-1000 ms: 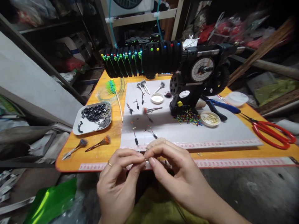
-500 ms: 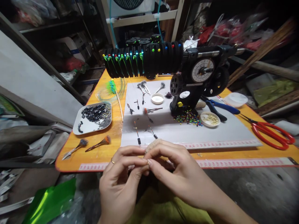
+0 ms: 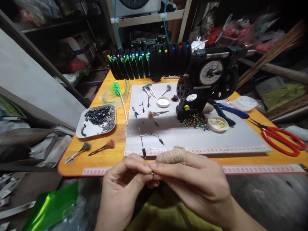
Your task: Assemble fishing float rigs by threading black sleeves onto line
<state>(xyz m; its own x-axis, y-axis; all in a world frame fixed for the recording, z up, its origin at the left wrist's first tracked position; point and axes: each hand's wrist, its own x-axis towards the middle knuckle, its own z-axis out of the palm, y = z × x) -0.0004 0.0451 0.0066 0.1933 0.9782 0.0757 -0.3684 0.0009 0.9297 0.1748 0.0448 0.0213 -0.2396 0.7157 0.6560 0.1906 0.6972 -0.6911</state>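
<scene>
The left hand [image 3: 121,189] and right hand [image 3: 201,187] have sunk lower, just off the table [image 3: 101,160]. Fingers of both pinch a tiny gold piece [image 3: 153,173] between them, the bandaged forefinger [image 3: 172,156] now lying flat above.

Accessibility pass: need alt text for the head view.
The left hand and right hand pinch a tiny gold piece together at the near edge of an orange table. Behind lie a grey mat, a tray of black tubes, a black machine and red scissors.
</scene>
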